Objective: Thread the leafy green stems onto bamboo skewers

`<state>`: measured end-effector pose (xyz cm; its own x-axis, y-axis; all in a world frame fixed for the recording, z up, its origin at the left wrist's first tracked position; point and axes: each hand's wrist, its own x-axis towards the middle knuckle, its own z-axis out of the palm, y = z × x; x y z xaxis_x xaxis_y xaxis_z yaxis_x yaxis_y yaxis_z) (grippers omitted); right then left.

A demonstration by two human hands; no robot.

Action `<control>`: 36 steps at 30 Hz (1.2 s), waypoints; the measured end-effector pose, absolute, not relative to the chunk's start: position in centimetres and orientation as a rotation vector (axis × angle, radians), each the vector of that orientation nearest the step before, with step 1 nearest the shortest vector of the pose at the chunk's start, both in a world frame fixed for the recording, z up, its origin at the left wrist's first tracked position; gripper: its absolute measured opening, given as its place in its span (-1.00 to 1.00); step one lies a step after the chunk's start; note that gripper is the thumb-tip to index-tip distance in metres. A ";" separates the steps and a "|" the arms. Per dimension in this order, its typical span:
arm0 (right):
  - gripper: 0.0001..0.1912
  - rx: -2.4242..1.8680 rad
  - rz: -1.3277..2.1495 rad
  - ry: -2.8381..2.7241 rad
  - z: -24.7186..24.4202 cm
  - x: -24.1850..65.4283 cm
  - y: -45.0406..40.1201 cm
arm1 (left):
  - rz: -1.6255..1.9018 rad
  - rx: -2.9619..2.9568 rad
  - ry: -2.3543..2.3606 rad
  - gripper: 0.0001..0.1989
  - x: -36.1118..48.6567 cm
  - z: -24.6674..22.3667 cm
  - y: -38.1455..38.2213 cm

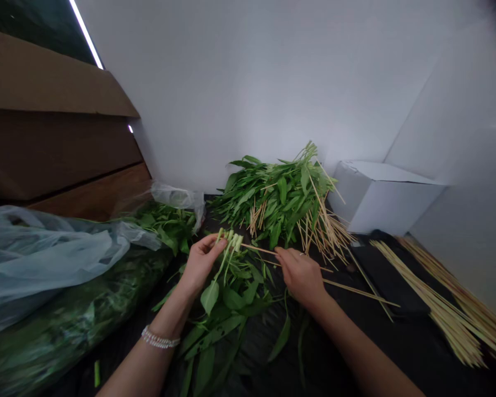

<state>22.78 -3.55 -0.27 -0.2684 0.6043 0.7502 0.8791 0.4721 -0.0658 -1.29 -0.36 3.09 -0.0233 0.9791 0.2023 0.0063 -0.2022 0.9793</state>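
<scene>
A row of pale green, thick cut stems [233,241] sits in the middle of the scene, pinched between the thumb and fingers of the left hand [202,262]. A thin, straight, tan wooden skewer [258,250] runs from the row towards the right; its left end meets the stems, though from where I stand I can't tell how many it pierces. The right hand [301,275] has its fingers closed around that skewer, just to the right of the stems. A ring [301,253] shows on this hand, and a pale beaded bracelet [159,339] circles the left wrist.

Long, pointed green leaves [231,309] hang and lie below the stems, on the near side, spread over a black surface [409,353]. Beyond the hands, a big heap of leafy green stalks [264,187] rests close to the white wall [248,82], with many tan sticks [320,226] poking out at its right. Further right stands a white, box-shaped carton [366,198]. Nearer on the right, a loose bundle of pale bare skewers [442,320] lies partly across a flat black slab [388,275].

On the left, a clear plastic bag [45,242] covers more greens, and beyond it is a large brown cardboard box [45,149].
</scene>
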 end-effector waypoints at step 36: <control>-0.74 -1.126 0.052 -1.529 0.7 23.5 -3.7 | 1.173 2.136 1.146 -0.67 -0.2 2.3 -1.7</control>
